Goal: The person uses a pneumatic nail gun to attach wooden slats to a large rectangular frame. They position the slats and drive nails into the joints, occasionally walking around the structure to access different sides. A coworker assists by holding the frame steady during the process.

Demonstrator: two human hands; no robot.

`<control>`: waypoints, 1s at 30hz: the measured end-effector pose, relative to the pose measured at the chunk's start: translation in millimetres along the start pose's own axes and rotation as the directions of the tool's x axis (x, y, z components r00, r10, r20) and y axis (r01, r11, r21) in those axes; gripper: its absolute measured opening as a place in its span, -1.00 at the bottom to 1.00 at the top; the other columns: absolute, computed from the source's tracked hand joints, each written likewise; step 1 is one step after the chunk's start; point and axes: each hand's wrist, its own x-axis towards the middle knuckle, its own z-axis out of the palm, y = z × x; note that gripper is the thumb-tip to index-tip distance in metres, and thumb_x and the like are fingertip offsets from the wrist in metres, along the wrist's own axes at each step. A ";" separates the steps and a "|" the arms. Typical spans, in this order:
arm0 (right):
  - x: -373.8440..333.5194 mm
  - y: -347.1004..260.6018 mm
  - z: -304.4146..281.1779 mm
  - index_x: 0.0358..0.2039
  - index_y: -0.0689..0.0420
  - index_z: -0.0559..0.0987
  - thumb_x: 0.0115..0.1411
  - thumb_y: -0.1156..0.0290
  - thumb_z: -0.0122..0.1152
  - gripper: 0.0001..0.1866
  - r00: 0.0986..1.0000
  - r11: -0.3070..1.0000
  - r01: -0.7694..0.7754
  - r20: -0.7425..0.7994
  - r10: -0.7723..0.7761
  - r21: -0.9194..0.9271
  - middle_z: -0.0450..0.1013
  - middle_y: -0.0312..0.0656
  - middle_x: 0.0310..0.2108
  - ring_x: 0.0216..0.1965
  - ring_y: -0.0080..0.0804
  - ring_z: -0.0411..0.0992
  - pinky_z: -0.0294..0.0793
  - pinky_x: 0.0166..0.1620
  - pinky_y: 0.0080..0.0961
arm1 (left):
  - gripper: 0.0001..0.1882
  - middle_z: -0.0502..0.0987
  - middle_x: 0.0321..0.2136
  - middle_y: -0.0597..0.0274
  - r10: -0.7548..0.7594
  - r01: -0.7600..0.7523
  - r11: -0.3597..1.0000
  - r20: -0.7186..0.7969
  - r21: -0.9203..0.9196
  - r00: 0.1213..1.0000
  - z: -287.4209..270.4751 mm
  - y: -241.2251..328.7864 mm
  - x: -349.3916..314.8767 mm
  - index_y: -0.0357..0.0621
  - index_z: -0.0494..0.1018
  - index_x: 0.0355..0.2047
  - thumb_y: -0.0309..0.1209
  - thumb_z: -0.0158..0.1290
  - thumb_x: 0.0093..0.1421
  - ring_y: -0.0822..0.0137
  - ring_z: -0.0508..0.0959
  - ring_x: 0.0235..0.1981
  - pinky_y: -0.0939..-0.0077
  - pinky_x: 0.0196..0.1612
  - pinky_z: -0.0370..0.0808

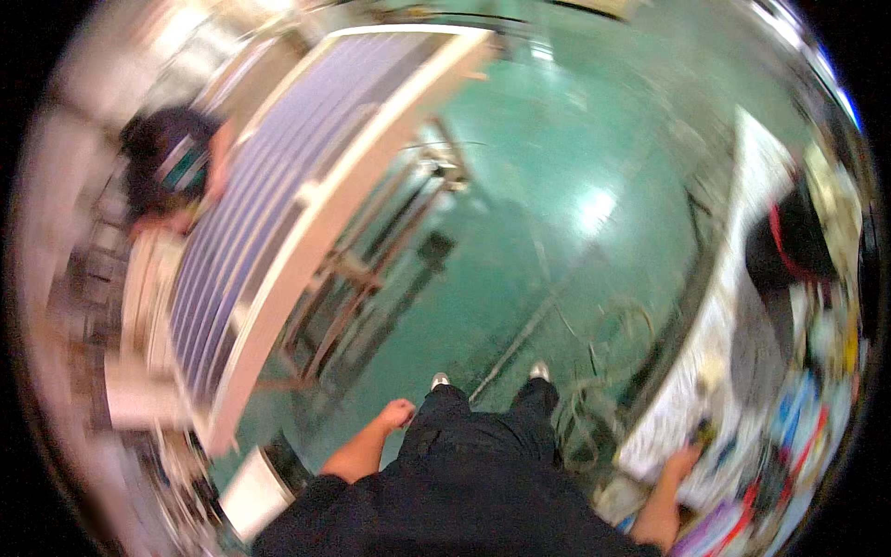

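Observation:
My left hand (398,414) hangs beside my left thigh, its fingers curled in and nothing visible in them. My right hand (684,461) reaches out to the right, over the near end of a long white-topped table (676,401). Its fingers are closed at a small dark and yellowish object (703,433), too blurred to name. To my left a large pale wooden frame (306,218) with bluish-grey slats (278,158) lies on a stand (348,269).
Another person (172,167) in dark clothing bends over the frame's far left side. A black bag-like thing with a red edge (789,237) and mixed clutter (798,418) cover the right table. Hoses (585,422) coil on the green floor (520,232). A white bin (255,492) stands at lower left.

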 end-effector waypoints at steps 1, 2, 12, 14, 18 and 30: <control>-5.2 0.5 -4.3 0.29 0.39 0.34 0.45 0.07 0.05 -0.34 0.983 0.923 -0.181 0.054 0.173 0.339 0.35 0.18 0.28 0.28 0.09 0.32 0.30 0.33 -0.16 | -0.81 0.62 -0.36 0.15 -0.003 -0.002 0.996 -0.059 -0.086 0.998 -5.3 4.1 0.2 -0.11 0.64 -0.27 -0.36 0.04 0.29 0.20 0.56 -0.35 0.20 -0.24 0.51; -14.6 5.9 -2.2 0.31 0.38 0.31 0.42 0.10 0.12 -0.33 0.986 0.960 -0.167 0.026 0.165 0.226 0.35 0.17 0.28 0.27 0.14 0.32 0.28 0.34 -0.11 | -0.81 0.62 -0.38 0.16 -0.013 -0.002 0.984 -0.083 -0.178 0.996 2.1 0.8 -1.1 -0.11 0.65 -0.30 -0.33 0.07 0.26 0.20 0.55 -0.38 0.17 -0.27 0.50; 5.2 -32.4 -95.1 -0.02 0.35 0.63 0.29 0.01 0.18 -0.42 0.786 0.900 0.351 0.603 -0.133 -0.258 0.60 0.16 -0.08 0.00 0.04 0.55 0.53 0.08 -0.09 | -0.71 0.70 -0.22 0.00 -0.213 0.074 0.879 -0.248 -0.471 0.945 69.0 47.1 -4.6 -0.09 0.68 -0.27 -0.16 0.17 0.19 0.02 0.67 -0.14 0.12 -0.05 0.56; 31.4 -15.3 -84.5 -0.03 0.35 0.63 0.29 -0.01 0.14 -0.40 0.747 0.944 0.316 0.638 -0.186 -0.096 0.59 0.21 -0.05 0.06 0.08 0.54 0.51 0.08 -0.06 | -0.72 0.70 -0.23 -0.01 -0.198 0.032 0.867 -0.286 -0.498 0.938 101.4 -8.9 6.3 -0.08 0.69 -0.28 -0.16 0.17 0.19 0.03 0.67 -0.15 0.12 -0.06 0.56; 59.1 -84.3 -131.0 -0.23 0.33 0.63 0.10 0.14 0.39 -0.55 0.743 0.884 0.465 0.565 -0.359 -0.051 0.56 0.34 -0.17 -0.06 0.21 0.55 0.51 0.05 0.05 | -0.72 0.70 -0.26 0.00 -0.074 -0.093 0.934 -0.441 -0.345 0.895 127.1 -39.9 34.0 -0.08 0.68 -0.30 -0.15 0.17 0.20 0.05 0.67 -0.19 0.12 -0.10 0.56; -364.5 -617.1 -571.4 -0.32 0.18 0.60 0.16 0.51 0.35 -0.90 -0.583 -0.584 0.540 -0.231 -0.779 0.606 0.47 -0.12 -0.39 -0.41 -0.12 0.51 0.51 -0.37 -0.30 | -0.76 0.64 -0.42 0.18 -0.070 -0.227 0.790 -0.452 -0.570 0.889 155.4 -198.1 8.2 -0.18 0.60 -0.30 -0.24 0.16 0.26 0.26 0.60 -0.39 0.24 -0.25 0.53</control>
